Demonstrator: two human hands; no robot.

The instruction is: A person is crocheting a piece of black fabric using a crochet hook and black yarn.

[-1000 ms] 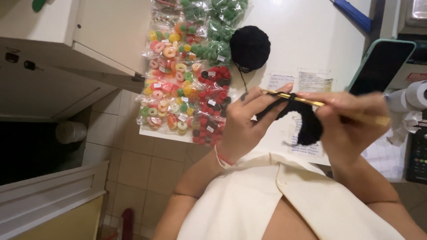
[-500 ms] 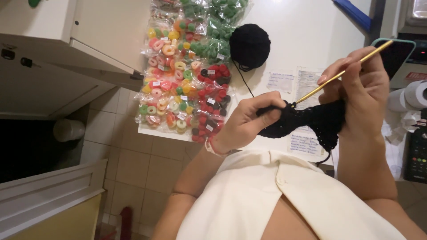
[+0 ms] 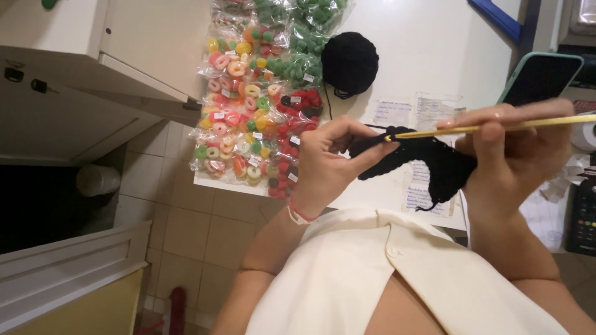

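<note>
My left hand (image 3: 329, 164) pinches the near end of a black crocheted piece (image 3: 428, 164) held above a white table (image 3: 428, 49). My right hand (image 3: 515, 155) grips a yellow crochet hook (image 3: 478, 129) that lies almost level, its tip at the edge of the black piece beside my left fingers. A strand of black yarn runs up from the work to a black yarn ball (image 3: 349, 64) lying on the table. The far part of the crocheted piece hangs under my right hand.
Several clear bags of coloured ring sweets (image 3: 248, 124) cover the table's left part, green ones further up. A phone in a green case (image 3: 540, 77) leans at the right, printed papers (image 3: 410, 111) lie under the work, and a paper roll (image 3: 585, 136) sits at the far right. Tiled floor and cabinets are on the left.
My right hand has come down and swung the hook from a steep slant to almost level, with its tip back at the work. My left hand stays on the black piece.
</note>
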